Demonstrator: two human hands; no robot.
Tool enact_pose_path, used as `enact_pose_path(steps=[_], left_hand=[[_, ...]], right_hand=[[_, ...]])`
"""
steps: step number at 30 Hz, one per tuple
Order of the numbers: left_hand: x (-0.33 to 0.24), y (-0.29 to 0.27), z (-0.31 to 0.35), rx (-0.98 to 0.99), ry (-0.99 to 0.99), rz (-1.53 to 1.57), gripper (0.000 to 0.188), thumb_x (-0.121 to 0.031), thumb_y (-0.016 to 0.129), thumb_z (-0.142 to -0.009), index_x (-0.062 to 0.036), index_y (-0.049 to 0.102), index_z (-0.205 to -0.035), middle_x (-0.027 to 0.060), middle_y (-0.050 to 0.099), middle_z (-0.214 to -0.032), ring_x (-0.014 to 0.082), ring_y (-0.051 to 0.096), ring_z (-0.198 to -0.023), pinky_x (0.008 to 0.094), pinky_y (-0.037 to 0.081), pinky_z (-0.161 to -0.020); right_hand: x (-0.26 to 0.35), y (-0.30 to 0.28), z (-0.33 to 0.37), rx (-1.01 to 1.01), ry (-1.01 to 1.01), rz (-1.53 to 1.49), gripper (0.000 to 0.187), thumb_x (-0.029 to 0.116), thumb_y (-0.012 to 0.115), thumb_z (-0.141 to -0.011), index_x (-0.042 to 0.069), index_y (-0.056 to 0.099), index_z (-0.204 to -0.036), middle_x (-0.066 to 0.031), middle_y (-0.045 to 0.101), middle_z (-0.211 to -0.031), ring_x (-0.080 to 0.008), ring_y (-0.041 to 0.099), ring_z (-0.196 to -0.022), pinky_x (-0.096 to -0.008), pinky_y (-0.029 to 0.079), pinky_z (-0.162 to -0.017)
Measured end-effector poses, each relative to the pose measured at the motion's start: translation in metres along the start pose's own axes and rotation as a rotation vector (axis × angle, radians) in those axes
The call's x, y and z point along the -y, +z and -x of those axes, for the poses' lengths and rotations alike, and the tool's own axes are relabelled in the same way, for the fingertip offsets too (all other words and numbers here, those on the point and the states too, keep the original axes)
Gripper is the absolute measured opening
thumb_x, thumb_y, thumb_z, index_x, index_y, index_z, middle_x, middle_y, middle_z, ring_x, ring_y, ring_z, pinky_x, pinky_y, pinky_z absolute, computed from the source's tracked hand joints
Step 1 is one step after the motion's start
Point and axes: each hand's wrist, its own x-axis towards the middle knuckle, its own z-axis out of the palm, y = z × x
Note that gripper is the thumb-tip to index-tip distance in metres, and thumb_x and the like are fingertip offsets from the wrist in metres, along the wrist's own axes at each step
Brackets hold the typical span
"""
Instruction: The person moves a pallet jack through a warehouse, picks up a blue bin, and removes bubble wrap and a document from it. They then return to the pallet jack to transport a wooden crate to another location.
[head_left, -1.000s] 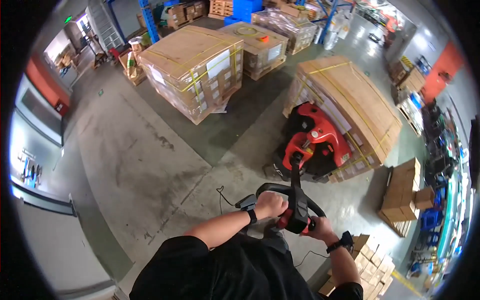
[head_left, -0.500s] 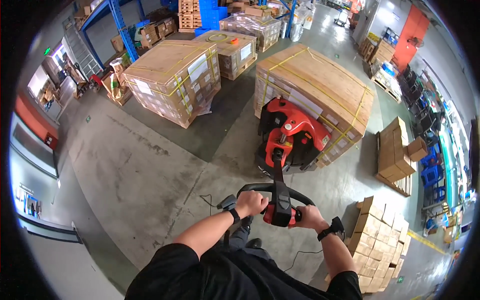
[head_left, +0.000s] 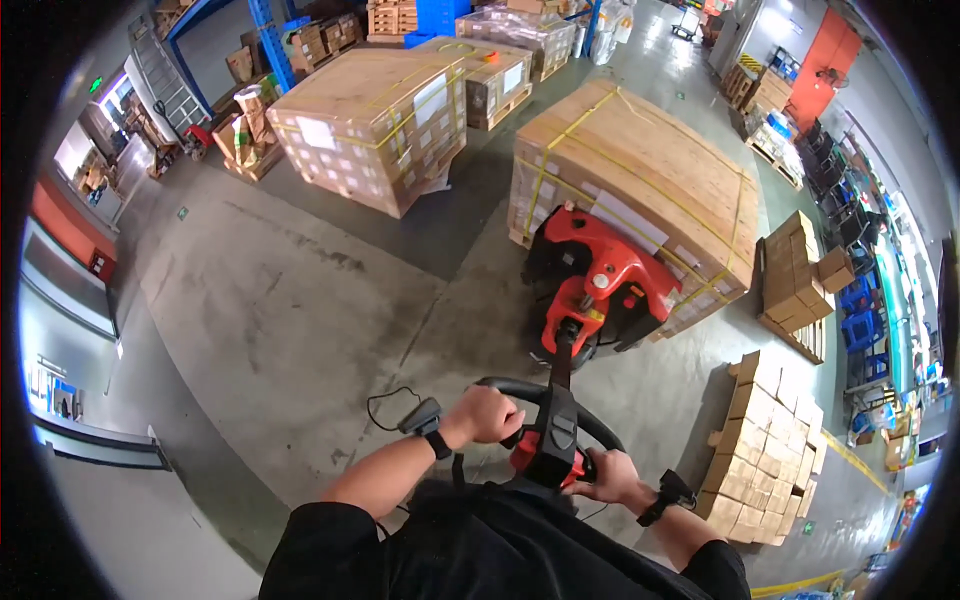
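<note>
Both my hands are on the black looped handle of a red electric pallet truck. My left hand is closed round the left grip, and my right hand round the right one, close to my body. The control head between them is black and red, and slants down toward the right. Ahead, the truck's red body stands against the near side of a large strapped load with a brown board on top. Its forks are out of sight under that load. Each wrist wears a black strapped device.
Another strapped pallet load stands ahead on the left, with a further one behind it. Stacked cartons lie close on my right, and a pallet of boxes beyond them. Blue racking rises at the far left.
The handle has swung round, its right side dropping closer to my body along with my right hand. In the picture, the left-hand loads have shifted right and upward. Both hands keep their grip.
</note>
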Motion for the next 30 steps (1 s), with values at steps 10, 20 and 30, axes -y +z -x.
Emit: enact_pose_path(steps=[10,20,30], left_hand=[[0.085,-0.053,0.189,-0.444,0.078,0.083,0.020,-0.022,0.059,-0.095,-0.0064,0.066,-0.084,0.0134,0.066,-0.077,0.0355,0.065,-0.076,0.0448,0.050,-0.070],[0.269,0.049,0.673,-0.293,-1.286,0.435,0.021,-0.027,0.059,-0.088,-0.0072,0.066,-0.084,0.0183,0.067,-0.082,0.0405,0.063,-0.082,0.0532,0.050,-0.071],[0.189,0.104,0.933,-0.630,-2.068,1.076,0.019,-0.018,0.056,-0.097,-0.0016,0.065,-0.093,0.0155,0.070,-0.082,0.0288,0.068,-0.067,0.0436,0.050,-0.054]], right_hand=[[0.162,0.164,0.024,-0.111,0.260,-0.066,0.071,0.059,0.092,-0.059,0.001,0.063,-0.087,-0.0170,0.070,-0.079,-0.0357,0.069,-0.076,-0.0427,0.054,-0.071],[0.162,0.192,0.014,-0.287,0.147,-0.330,0.049,0.011,0.093,-0.061,-0.004,0.071,-0.102,-0.0097,0.076,-0.091,-0.0141,0.069,-0.083,-0.0342,0.056,-0.076],[0.181,0.261,0.031,-0.318,0.147,-0.222,0.060,0.025,0.095,-0.059,0.001,0.070,-0.108,-0.0120,0.077,-0.093,-0.0259,0.074,-0.086,-0.0388,0.057,-0.078]])
